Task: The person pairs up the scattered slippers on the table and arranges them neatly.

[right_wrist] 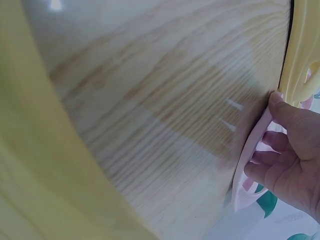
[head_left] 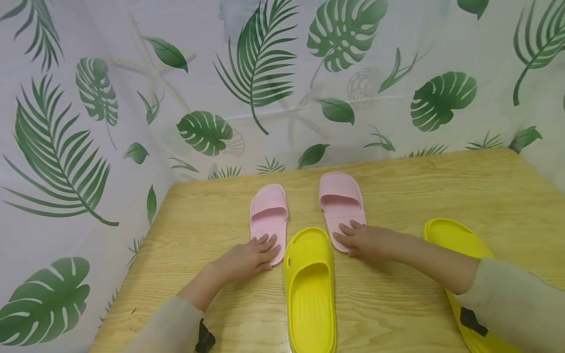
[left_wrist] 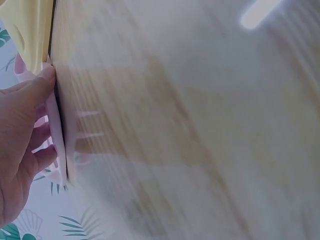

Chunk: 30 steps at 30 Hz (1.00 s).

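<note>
Nearest the lens, bottom centre, one yellow slipper (head_left: 310,284) lies between my hands. Left hand (head_left: 249,259) grips the left pink slipper (head_left: 268,215) at its heel; right hand (head_left: 366,241) grips the right pink slipper (head_left: 341,203) likewise. Another yellow slipper (head_left: 459,245) sits lower right on the wooden table (head_left: 441,191)

1. Two pink slippers: one (head_left: 268,215) on the left, one (head_left: 342,203) on the right.
2. Two yellow slippers: one (head_left: 310,289) in the middle, one (head_left: 459,245) at the right, partly hidden by a sleeve.
3. Two hands: the left hand (head_left: 247,260) and the right hand (head_left: 366,241).
4. One wooden table (head_left: 397,304).
</note>
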### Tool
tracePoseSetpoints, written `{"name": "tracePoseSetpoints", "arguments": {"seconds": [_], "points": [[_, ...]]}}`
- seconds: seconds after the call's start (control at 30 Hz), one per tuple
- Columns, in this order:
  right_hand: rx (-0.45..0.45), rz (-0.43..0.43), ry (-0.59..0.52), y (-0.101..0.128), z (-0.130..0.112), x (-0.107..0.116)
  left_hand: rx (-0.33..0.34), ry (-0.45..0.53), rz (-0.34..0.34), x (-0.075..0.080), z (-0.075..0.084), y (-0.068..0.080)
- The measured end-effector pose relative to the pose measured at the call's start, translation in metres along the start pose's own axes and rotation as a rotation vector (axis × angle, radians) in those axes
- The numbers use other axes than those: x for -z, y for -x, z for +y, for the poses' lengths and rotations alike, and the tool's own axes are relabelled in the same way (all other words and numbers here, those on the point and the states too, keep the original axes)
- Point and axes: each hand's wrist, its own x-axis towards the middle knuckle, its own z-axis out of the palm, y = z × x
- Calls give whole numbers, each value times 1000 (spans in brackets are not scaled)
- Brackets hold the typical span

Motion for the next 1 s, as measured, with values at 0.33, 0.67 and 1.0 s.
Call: {"name": "tracePoseSetpoints", "arguments": {"seconds": [0.33, 0.67, 1.0], "points": [[-10, -30, -73, -4, 1, 4, -2, 43, 1, 1, -2, -1], [-58, -67, -195, -9, 6, 4, -42, 13, 3, 1, -6, -3], [-91, -112, -217, -17, 10, 6, -50, 16, 22, -1, -11, -9]]}}
